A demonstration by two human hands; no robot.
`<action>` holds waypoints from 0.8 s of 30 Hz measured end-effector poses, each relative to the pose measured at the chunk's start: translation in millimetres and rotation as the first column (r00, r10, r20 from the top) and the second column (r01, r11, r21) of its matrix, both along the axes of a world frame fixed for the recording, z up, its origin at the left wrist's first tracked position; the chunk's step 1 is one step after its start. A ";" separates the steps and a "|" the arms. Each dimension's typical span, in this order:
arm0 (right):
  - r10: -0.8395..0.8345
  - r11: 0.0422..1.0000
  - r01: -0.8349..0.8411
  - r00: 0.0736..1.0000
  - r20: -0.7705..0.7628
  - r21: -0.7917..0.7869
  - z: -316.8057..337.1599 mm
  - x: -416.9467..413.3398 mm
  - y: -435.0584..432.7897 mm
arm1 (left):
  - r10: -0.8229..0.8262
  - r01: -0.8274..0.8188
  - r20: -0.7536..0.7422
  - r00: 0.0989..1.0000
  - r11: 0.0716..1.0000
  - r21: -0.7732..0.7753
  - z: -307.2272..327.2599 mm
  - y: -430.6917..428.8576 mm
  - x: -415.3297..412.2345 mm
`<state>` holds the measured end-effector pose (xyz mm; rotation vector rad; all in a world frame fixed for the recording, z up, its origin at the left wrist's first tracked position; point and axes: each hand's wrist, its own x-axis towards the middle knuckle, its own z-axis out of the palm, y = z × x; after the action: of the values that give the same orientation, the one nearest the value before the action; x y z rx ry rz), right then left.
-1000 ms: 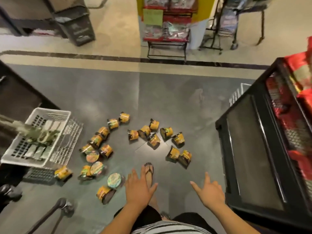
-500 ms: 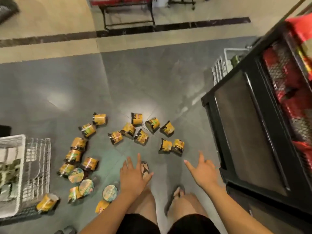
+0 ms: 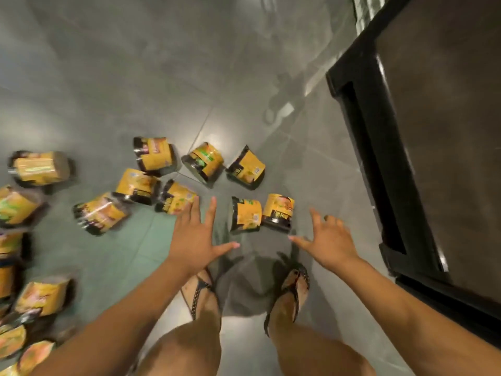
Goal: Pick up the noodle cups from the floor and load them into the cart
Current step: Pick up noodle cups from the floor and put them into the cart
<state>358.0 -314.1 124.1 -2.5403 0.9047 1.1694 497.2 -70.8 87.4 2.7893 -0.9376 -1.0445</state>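
Several yellow-and-black noodle cups lie scattered on the grey floor in the head view. Two lie side by side at the centre, one (image 3: 246,215) and another (image 3: 278,211). My left hand (image 3: 195,236) reaches down with fingers spread, its fingertips beside a tipped cup (image 3: 174,198). Fingers spread and holding nothing, my right hand (image 3: 326,242) hovers just right of the two centre cups. Further cups (image 3: 156,156) (image 3: 204,161) (image 3: 246,168) lie beyond. The black cart (image 3: 423,158) stands at the right.
More cups (image 3: 39,168) (image 3: 43,297) crowd the left edge, blurred. My two sandalled feet (image 3: 202,291) (image 3: 291,289) stand on the floor below my hands. The cart's black frame edge (image 3: 360,147) runs close along the right of the cups.
The view has dropped much closer to the floor and the cups. Both hands have gone lower and forward towards the cups; the white basket at the left is out of view.
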 end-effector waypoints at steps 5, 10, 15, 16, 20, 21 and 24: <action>0.141 0.988 -0.145 0.987 0.073 0.048 -127.4 8.8 -25.3 | -0.170 0.169 0.000 0.985 0.980 -0.102 -129.6 -20.3 7.5; 0.314 0.943 -0.326 0.937 0.154 0.059 -186.5 19.6 -40.0 | -0.240 0.235 0.020 0.971 0.928 -0.290 -201.8 -29.0 12.4; 0.325 0.934 -0.349 0.917 0.233 0.071 -200.3 24.1 -41.5 | -0.207 0.181 -0.017 0.978 0.889 -0.421 -219.9 -25.8 14.1; 0.320 0.936 -0.346 0.913 0.253 0.066 -201.5 21.7 -41.7 | -0.196 0.160 -0.037 0.980 0.885 -0.436 -220.6 -23.6 13.7; 0.312 0.936 -0.343 0.912 0.267 0.076 -205.0 6.3 -41.0 | -0.292 0.229 -0.082 0.953 0.870 -0.437 -224.0 -11.2 12.2; 0.308 0.937 -0.339 0.913 0.267 0.078 -205.4 3.2 -40.2 | -0.316 0.250 -0.082 0.945 0.863 -0.438 -225.7 -8.4 13.1; 0.288 0.943 -0.323 0.911 0.294 0.079 -209.8 -2.2 -36.5 | -0.284 0.201 -0.128 0.950 0.872 -0.447 -230.0 -6.4 14.1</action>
<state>355.8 -350.6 -85.6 -2.7138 0.3624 0.8706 511.4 -77.2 -142.6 2.2124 -1.3312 -0.9611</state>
